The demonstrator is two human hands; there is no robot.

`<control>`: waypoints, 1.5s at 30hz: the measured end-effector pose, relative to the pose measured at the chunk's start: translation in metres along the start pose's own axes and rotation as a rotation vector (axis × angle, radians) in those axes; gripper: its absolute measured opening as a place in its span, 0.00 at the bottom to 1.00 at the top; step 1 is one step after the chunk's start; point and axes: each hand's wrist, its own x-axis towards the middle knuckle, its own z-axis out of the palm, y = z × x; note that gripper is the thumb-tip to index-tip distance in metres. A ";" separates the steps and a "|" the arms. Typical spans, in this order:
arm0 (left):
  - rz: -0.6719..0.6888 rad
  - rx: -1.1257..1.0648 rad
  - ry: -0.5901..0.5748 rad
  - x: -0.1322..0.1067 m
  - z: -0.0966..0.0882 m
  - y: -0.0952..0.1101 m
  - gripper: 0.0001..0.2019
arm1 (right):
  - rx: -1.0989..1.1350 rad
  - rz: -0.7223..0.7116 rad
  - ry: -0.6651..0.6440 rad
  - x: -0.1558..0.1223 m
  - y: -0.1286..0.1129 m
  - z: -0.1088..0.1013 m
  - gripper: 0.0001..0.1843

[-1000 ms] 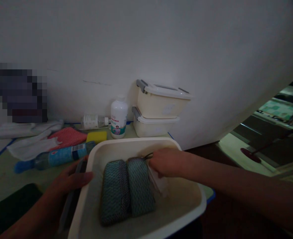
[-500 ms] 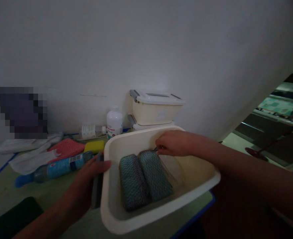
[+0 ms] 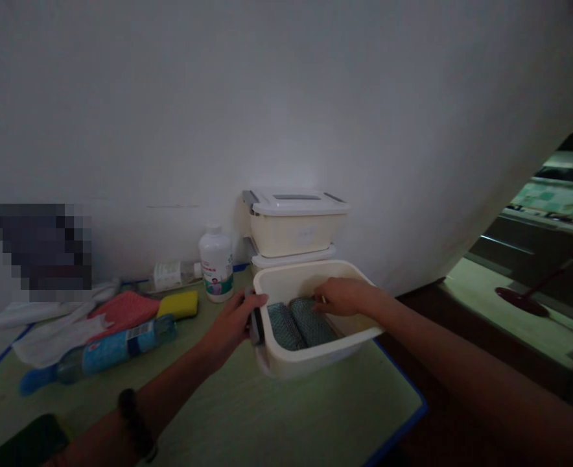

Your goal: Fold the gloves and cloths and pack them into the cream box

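In the head view I hold a cream plastic bin (image 3: 310, 360), lidless and slightly tilted, above or on the table's far right part. My left hand (image 3: 235, 318) grips its left end at the grey latch (image 3: 256, 322), thumb over the rim. Two teal mesh-patterned scrubbing sponges lie side by side inside, a left sponge (image 3: 285, 327) and a right sponge (image 3: 314, 324). Reaching in over the right side, my right hand (image 3: 339, 297) is closed with curled fingertips at the right sponge's upper edge. The bin wall hides part of the sponges.
Two lidded boxes (image 3: 299, 233) are stacked behind the bin, against the wall. Left of them are a white bottle (image 3: 216, 266), a clear bottle lying down (image 3: 172, 275), a yellow sponge (image 3: 179, 303), a red cloth (image 3: 124, 311) and a blue-labelled bottle (image 3: 116, 345). Blue tape lines the table edge (image 3: 403, 434).
The bin has moved away from me toward the stacked boxes, both hands going with it. My right hand has stayed inside, near the right sponge. The view has shifted slightly.
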 end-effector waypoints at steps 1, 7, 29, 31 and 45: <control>-0.007 0.029 -0.003 0.001 -0.002 0.002 0.17 | 0.005 0.001 0.012 0.000 -0.002 0.000 0.18; -0.008 0.253 -0.008 -0.005 -0.015 0.005 0.24 | 0.028 0.038 0.173 -0.005 -0.022 -0.013 0.19; 0.147 1.445 0.238 -0.075 -0.205 0.067 0.16 | 0.238 -0.222 0.544 0.061 -0.216 -0.007 0.13; 0.082 1.476 0.273 -0.073 -0.221 0.069 0.15 | 0.254 -0.201 0.521 0.076 -0.224 0.013 0.13; -0.084 1.499 0.299 -0.049 -0.243 0.050 0.03 | 0.464 -0.223 0.512 0.090 -0.228 0.052 0.11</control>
